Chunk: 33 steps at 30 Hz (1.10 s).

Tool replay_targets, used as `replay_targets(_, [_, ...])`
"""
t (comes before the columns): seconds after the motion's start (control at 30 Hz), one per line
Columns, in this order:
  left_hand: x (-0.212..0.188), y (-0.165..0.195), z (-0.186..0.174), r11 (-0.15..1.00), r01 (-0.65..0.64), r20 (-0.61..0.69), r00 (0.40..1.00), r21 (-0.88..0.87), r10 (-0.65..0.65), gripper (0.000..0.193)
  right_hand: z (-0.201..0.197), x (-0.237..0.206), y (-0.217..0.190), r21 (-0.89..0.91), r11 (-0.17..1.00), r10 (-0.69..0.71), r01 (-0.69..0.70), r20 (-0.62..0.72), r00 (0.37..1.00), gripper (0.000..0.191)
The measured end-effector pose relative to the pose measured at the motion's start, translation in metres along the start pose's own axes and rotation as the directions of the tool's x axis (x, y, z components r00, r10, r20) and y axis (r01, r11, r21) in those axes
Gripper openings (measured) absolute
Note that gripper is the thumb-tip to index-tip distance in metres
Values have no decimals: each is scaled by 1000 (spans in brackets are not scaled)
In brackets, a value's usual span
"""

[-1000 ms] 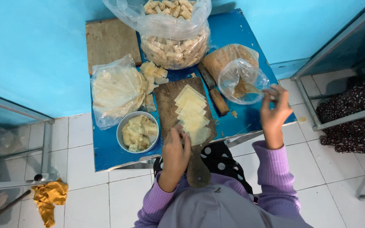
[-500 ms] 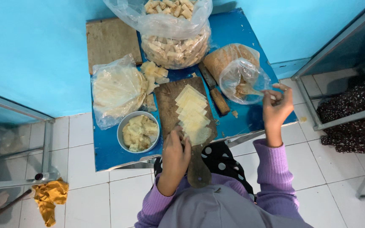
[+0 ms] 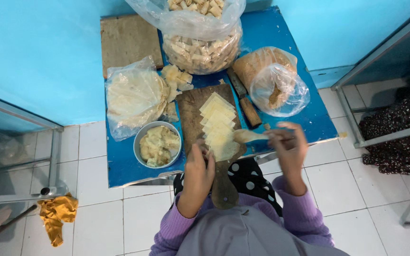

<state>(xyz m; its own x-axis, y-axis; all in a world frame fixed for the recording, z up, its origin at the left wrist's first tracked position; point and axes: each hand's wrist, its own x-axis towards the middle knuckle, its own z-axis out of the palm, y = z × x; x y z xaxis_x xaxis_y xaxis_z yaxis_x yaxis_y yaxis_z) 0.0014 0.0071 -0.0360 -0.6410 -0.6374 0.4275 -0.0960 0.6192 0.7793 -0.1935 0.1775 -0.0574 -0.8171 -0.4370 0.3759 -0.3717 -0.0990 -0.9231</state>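
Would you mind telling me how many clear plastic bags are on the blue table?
3: one bag of flat round sheets at the left, one big bag of cut pieces at the back middle, one small bag at the right. Others may be hidden.

Wooden spoon (image 3: pixel 248 136): pale, short-handled, lying nearly level in my right hand (image 3: pixel 288 142), bowl pointing left and hovering over the right edge of the board.

Cutting board (image 3: pixel 200 114): dark brown wood, paddle-shaped, sitting near the front edge of the blue table (image 3: pixel 304 118), its handle overhanging that edge toward me.

Pastry squares (image 3: pixel 218 125): pale yellow, thin, lying overlapped in a row down the board's right half. My left hand (image 3: pixel 199 166) is resting at the board's near end, fingertips touching the nearest square.
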Motion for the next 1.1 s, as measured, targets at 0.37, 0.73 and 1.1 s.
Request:
replay_targets(0.37, [4, -14, 8, 982, 123, -45, 990, -146, -131, 28, 30, -23, 7, -149, 946, -257, 289, 204, 945, 36])
replay_targets(0.73, [2, -7, 1, 977, 52, -8, 998, -205, -55, 13, 17, -10, -14, -360, 731, -586, 580, 105, 803, 30])
replay_targets(1.1, [6, 8, -2, 990, -129, 33, 991, -62, 131, 12, -8, 56, -18, -708, 677, -375, 200, -99, 922, 45])
